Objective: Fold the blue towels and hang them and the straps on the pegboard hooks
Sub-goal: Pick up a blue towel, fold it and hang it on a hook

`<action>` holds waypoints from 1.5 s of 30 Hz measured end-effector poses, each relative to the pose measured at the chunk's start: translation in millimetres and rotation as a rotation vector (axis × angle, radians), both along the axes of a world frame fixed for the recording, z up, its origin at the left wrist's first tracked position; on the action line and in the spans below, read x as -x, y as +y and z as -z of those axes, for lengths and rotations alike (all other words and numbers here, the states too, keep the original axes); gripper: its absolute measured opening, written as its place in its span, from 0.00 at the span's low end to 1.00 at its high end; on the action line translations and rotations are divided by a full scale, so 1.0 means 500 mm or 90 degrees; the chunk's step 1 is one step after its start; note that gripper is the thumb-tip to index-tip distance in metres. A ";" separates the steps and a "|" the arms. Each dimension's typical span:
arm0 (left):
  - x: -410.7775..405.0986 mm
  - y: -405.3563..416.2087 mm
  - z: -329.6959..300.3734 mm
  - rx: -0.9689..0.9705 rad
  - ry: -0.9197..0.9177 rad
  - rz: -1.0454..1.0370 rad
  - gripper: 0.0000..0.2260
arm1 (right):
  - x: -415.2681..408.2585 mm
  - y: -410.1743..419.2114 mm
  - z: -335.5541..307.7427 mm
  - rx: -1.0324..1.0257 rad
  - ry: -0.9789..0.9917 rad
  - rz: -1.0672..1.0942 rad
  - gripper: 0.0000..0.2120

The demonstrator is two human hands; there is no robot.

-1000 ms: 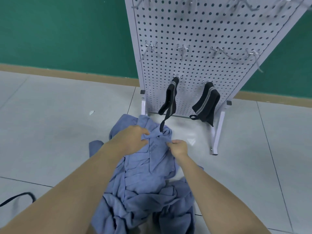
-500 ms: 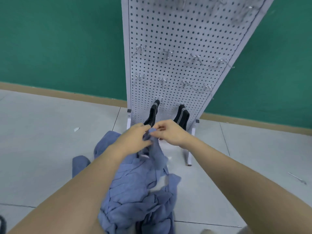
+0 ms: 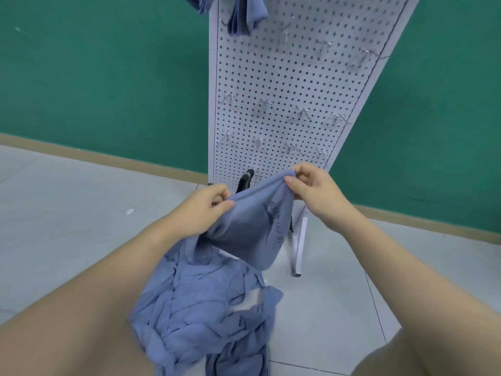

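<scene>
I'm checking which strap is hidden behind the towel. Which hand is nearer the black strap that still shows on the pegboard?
Left. The left hand pinches the towel just below-left of the black strap; the right hand grips it farther right.

Grey tiled floor (image 3: 67,226) — towel heap (image 3: 200,308)

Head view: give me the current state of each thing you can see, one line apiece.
Left hand: pinching the lifted towel's edge.
Right hand: pinching the same edge, further along.
Lifted towel: raised, hanging unfolded between both hands.
Towel pile: crumpled on the floor.
Hung towels: draped at the pegboard's top.
Black strap: hanging on a low hook, partly hidden.
Pegboard: standing, many hooks bare.
</scene>
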State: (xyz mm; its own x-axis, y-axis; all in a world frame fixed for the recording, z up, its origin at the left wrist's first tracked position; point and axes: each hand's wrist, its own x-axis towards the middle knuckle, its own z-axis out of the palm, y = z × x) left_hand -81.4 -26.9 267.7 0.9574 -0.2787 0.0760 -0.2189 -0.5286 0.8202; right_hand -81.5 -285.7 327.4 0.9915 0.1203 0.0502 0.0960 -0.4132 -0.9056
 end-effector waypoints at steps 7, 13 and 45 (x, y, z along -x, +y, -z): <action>0.035 -0.003 -0.056 0.120 -0.038 -0.033 0.09 | 0.009 0.010 0.014 -0.028 -0.002 -0.014 0.09; 0.051 -0.050 -0.094 0.326 -0.053 -0.092 0.08 | 0.033 0.064 0.019 0.081 -0.009 -0.173 0.10; 0.033 -0.099 -0.041 0.120 0.029 -0.032 0.10 | 0.003 0.028 -0.056 -0.089 -0.110 -0.003 0.11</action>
State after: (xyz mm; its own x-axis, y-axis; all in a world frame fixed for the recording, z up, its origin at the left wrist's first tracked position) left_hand -98.0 -76.5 288.0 0.9732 -0.2160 0.0787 -0.1569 -0.3739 0.9141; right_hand -83.1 -271.6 355.2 0.9662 0.1056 0.2353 0.2561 -0.2842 -0.9239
